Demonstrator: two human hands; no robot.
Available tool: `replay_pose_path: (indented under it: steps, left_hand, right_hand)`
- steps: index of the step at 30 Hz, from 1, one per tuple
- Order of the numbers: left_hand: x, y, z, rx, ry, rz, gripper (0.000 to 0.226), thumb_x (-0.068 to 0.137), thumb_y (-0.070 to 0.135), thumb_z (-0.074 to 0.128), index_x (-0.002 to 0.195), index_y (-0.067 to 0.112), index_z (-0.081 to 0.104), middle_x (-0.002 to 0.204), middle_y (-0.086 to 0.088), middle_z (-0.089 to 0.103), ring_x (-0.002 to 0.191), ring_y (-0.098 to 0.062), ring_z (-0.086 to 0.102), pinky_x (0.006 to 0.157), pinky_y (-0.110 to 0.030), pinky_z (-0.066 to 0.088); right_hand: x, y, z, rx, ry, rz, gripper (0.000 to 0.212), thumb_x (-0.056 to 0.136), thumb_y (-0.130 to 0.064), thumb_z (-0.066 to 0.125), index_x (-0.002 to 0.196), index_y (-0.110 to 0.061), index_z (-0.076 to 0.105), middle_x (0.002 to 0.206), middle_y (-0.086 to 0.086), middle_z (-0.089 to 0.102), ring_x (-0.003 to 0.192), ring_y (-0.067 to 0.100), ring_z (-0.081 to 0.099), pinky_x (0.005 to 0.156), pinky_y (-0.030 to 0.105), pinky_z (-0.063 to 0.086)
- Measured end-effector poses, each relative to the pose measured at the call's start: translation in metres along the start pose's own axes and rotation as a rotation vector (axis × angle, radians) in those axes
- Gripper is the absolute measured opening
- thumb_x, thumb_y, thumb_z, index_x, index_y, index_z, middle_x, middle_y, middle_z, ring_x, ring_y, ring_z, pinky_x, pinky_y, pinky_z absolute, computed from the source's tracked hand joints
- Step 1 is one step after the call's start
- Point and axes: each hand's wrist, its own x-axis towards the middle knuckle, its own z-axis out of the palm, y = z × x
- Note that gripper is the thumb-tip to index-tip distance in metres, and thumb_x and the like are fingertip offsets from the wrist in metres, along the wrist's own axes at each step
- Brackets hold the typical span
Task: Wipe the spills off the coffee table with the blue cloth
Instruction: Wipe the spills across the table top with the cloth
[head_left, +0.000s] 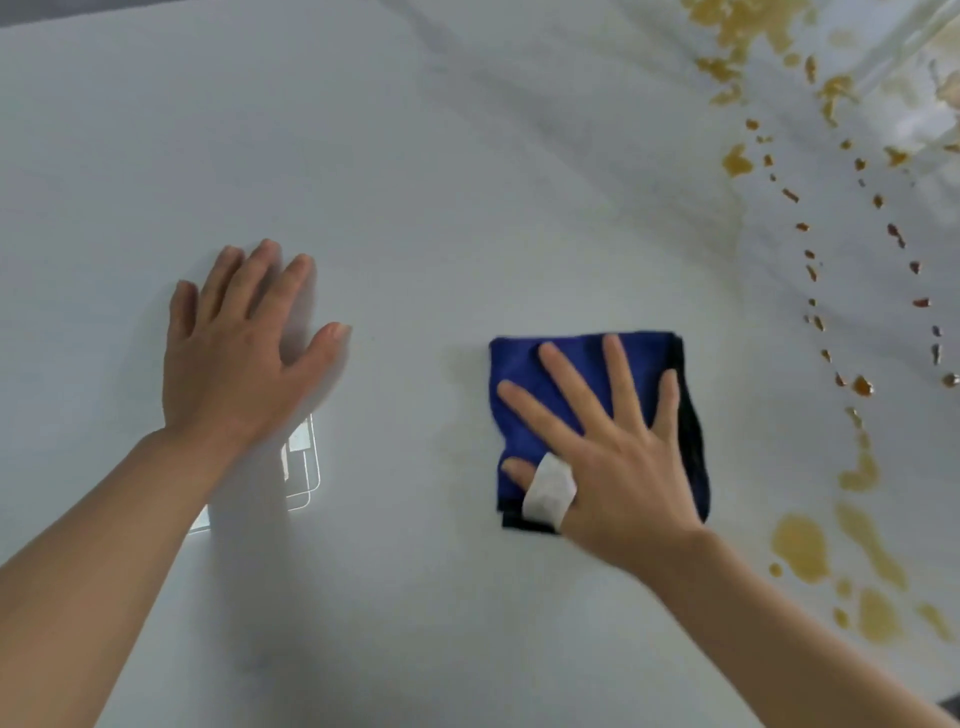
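Left hand (234, 343): fingers straight, laid flat on coffee table (467, 156), nothing held. One blue cloth (597, 395), folded square, centre-right on table, pressed under right hand (602, 452), fingers spread; white tape seen on thumb. Area left of cloth judged clean. Spills (810, 551) remain at right: several puddles, many droplets, uncounted. Task judged part done.

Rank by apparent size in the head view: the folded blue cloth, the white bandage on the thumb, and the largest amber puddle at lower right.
1. Folded blue cloth, clearly largest.
2. Largest amber puddle.
3. White bandage on the right hand, somewhat smaller than the puddle.
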Motion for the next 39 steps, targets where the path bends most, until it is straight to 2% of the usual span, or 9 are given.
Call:
replay_pose_path:
  steps: [2,5,7,12,14,20,23,30,39]
  left_hand:
    - [0.0,0.0,0.0,-0.004,0.006,0.001,0.073,0.079,0.066,0.024,0.142,0.031,0.032,0.155,0.005,0.022,0.144,-0.015,0.009,0.115,-0.043,0.005]
    - [0.0,-0.001,-0.002,0.002,0.003,0.008,0.075,0.078,0.067,0.022,0.143,0.03,0.032,0.155,0.004,0.022,0.144,-0.017,0.009,0.115,-0.043,0.005]
    - [0.001,0.0,-0.002,0.006,-0.001,0.014,0.077,0.077,0.067,0.02,0.143,0.029,0.032,0.155,0.003,0.022,0.144,-0.018,0.01,0.115,-0.044,0.005]
    - [0.002,0.001,-0.002,0.01,-0.005,0.018,0.078,0.077,0.068,0.018,0.143,0.029,0.031,0.156,0.002,0.021,0.145,-0.019,0.009,0.115,-0.045,0.005]
    - [0.002,0.001,-0.002,0.015,-0.004,0.02,0.077,0.077,0.067,0.019,0.143,0.028,0.032,0.155,0.002,0.022,0.144,-0.02,0.01,0.115,-0.045,0.006]
    - [0.002,0.0,0.0,0.011,-0.001,0.015,0.075,0.078,0.067,0.022,0.143,0.03,0.031,0.155,0.004,0.021,0.144,-0.017,0.009,0.115,-0.044,0.006]
    - [0.002,0.0,-0.001,-0.002,0.008,0.008,0.075,0.078,0.068,0.022,0.143,0.031,0.031,0.155,0.006,0.02,0.144,-0.016,0.008,0.115,-0.042,0.005]
    - [0.0,-0.002,0.002,0.018,0.016,0.016,0.074,0.079,0.067,0.024,0.142,0.031,0.031,0.155,0.004,0.022,0.144,-0.017,0.01,0.115,-0.042,0.006]
    - [-0.002,0.001,-0.004,-0.006,0.014,0.004,0.072,0.079,0.064,0.029,0.141,0.028,0.034,0.154,0.004,0.025,0.144,-0.018,0.012,0.115,-0.041,0.008]
  right_hand:
    - [0.005,0.018,-0.003,-0.013,-0.023,0.066,0.061,0.085,-0.064,0.025,0.141,-0.041,0.033,0.152,-0.001,0.031,0.139,0.044,0.02,0.099,0.073,0.017]
    - [-0.012,0.044,0.001,-0.01,-0.036,0.212,0.062,0.082,-0.072,0.009,0.139,-0.053,-0.005,0.155,-0.012,0.0,0.144,0.033,-0.005,0.108,0.067,0.005]
    - [-0.034,0.052,0.005,0.013,-0.039,0.286,0.062,0.079,-0.075,0.001,0.136,-0.056,-0.015,0.152,-0.016,-0.013,0.143,0.028,-0.016,0.109,0.065,0.001]
    - [-0.081,0.025,0.001,0.046,-0.115,0.255,0.07,0.086,-0.072,0.009,0.142,-0.034,0.026,0.154,0.003,0.02,0.139,0.045,0.011,0.095,0.076,0.021]
    - [-0.09,0.004,0.006,0.03,-0.117,0.177,0.069,0.087,-0.071,0.012,0.14,-0.032,0.032,0.153,0.005,0.025,0.137,0.048,0.015,0.093,0.077,0.021]
    - [-0.048,-0.015,0.008,-0.023,-0.05,0.015,0.063,0.086,-0.069,0.022,0.138,-0.037,0.037,0.15,0.003,0.035,0.136,0.048,0.024,0.095,0.074,0.021]
    - [-0.019,-0.002,0.001,-0.013,-0.044,0.078,0.063,0.085,-0.067,0.024,0.14,-0.039,0.036,0.15,0.001,0.034,0.137,0.046,0.023,0.096,0.074,0.019]
    - [-0.035,0.025,0.003,-0.022,-0.064,0.191,0.067,0.086,-0.07,0.008,0.145,-0.038,0.015,0.154,0.002,0.024,0.141,0.043,0.014,0.101,0.072,0.019]
    - [-0.064,0.022,0.002,-0.014,-0.111,0.197,0.07,0.085,-0.072,0.01,0.143,-0.034,0.021,0.153,0.006,0.025,0.138,0.046,0.017,0.099,0.073,0.023]
